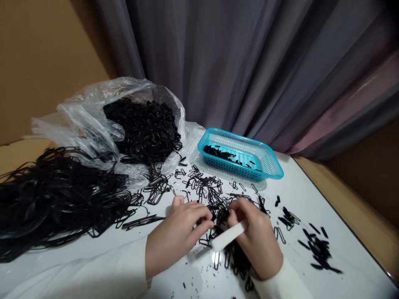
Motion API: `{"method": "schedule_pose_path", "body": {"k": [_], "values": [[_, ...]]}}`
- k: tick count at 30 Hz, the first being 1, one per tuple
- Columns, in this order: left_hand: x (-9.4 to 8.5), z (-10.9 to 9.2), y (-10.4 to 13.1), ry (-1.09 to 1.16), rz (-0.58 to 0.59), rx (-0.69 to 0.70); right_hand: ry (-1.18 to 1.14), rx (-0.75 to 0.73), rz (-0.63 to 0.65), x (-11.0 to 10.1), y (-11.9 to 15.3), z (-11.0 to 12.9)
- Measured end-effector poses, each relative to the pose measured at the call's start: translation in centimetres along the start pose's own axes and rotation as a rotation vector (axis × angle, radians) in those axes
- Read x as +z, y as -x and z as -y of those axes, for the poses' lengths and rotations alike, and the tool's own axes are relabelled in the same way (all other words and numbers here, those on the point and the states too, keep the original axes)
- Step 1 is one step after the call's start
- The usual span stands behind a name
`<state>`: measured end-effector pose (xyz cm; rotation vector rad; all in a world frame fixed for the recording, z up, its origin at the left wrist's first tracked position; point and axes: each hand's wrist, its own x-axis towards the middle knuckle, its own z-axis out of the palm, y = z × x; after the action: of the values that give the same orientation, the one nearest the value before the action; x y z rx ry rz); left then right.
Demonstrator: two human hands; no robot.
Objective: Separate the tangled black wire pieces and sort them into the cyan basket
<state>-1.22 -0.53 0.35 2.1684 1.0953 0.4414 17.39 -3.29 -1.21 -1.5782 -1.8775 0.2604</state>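
While a tangled heap of black strands spreads to the left of the left hand, a clear plastic bag gapes beyond that same hand, bulging with more dark material. The left hand itself bends low over the work, fingers curled and thumb near the index finger; whether anything is pinched there cannot be told. Just beyond the fingertips of both hands, thin black loops lie scattered. They look light, soft and springy, apt to snag on their neighbors, and one is probably best lifted by pinching a rounded end clear of the tangle.

Between the hands, a flat white strip juts from the right hand, whose curled fingers clasp its far end; the free end slants toward the wearer, just below the left thumb. The strip appears light and stiff, perhaps smooth enough to turn in the fingers, so a firm hold near the clasped end seems the steadier choice. A dark clump lies beneath the right wrist.

Beyond the right hand sits a blue perforated basket, with short black bits gathered toward its left end. Well to the right of that grip, similar short pieces rest in a loose pile on the glossy white table.
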Motion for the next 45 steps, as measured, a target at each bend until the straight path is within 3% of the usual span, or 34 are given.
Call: {"method": "schedule_pose_path", "body": {"k": [4, 10, 13, 17, 20, 24, 26, 29, 33, 36, 40, 43, 45], "values": [[-0.4, 0.2, -0.4, 0.14, -0.042, -0.15, 0.139, 0.246, 0.044, -1.7, -1.0, -1.8], [-0.9, 0.2, -0.8, 0.28, -0.078, -0.146, 0.28, 0.332, 0.144, -2.1, -0.9, -2.1], [-1.0, 0.6, -0.9, 0.189, -0.129, -0.148, 0.204, 0.279, 0.067, -2.0, -0.9, -1.7], [-1.2, 1.2, -1.0, -0.107, -0.207, -0.101, -0.057, 0.168, 0.013, -2.1, -1.0, -0.8], [-1.3, 1.5, -0.9, -0.251, -0.259, -0.047, -0.177, 0.117, 0.135, -1.8, -0.8, -0.1], [-1.5, 1.3, -0.8, -0.289, -0.33, -0.015, -0.044, -0.002, 0.368, -0.8, 0.0, 0.6], [-1.5, 1.0, -0.7, -0.227, -0.287, 0.043, -0.003, -0.029, 0.398, -0.4, 0.2, 0.7], [-1.4, 0.7, -0.6, -0.108, -0.124, 0.127, -0.149, -0.031, 0.37, -0.5, 0.1, 1.0], [-0.9, 0.4, -0.6, 0.029, -0.017, 0.088, -0.469, 0.164, 0.37, -1.5, -0.4, 1.5], [-0.3, 0.2, -0.6, 0.17, -0.043, -0.025, -0.643, 0.315, 0.407, -1.8, -0.6, 1.6], [0.1, 0.1, -0.7, 0.429, -0.135, -0.145, -0.692, 0.401, 0.391, -1.3, -0.5, 1.6], [0.1, 0.2, -0.8, 0.601, -0.129, -0.128, -0.721, 0.397, 0.285, -0.9, -0.1, 1.5], [0.1, 0.3, -0.8, 0.637, -0.127, -0.135, -0.755, 0.398, 0.145, -0.8, 0.1, 1.3]]}}
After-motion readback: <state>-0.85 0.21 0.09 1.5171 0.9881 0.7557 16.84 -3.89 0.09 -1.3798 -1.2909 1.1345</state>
